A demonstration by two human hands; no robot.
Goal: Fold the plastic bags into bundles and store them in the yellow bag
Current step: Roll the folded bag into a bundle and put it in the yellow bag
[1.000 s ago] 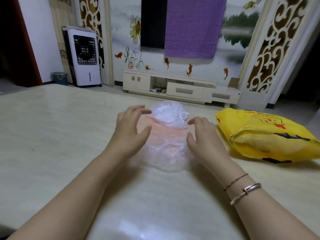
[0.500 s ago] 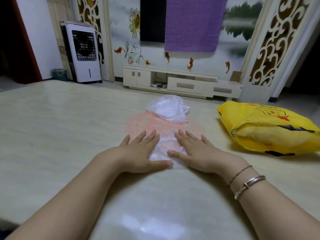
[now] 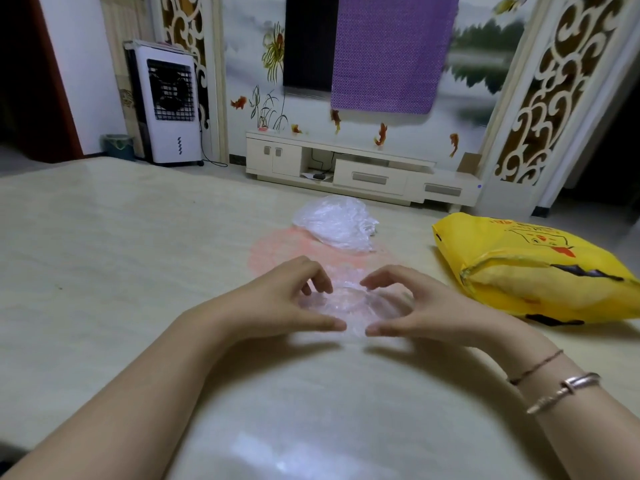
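Observation:
A pink translucent plastic bag (image 3: 277, 249) lies flat on the pale table (image 3: 104, 271) in front of me. My left hand (image 3: 277, 303) and my right hand (image 3: 426, 306) curl over its near end, fingers arched above and thumbs at the near edge, with the crinkled plastic held between them. A crumpled clear plastic bag (image 3: 334, 221) rests on the far end of the pink one. The yellow bag (image 3: 519, 271) lies on its side to the right, about a hand's width from my right hand.
The table runs wide to the left and toward me. Beyond its far edge stand a white air cooler (image 3: 166, 109), a small bin (image 3: 117, 145) and a low white cabinet (image 3: 363, 168) against the wall.
Both hands went from pressing flat on the bag's near end to arching up, fingers curled and taking hold of the plastic. The clear bag and the yellow bag have stayed put.

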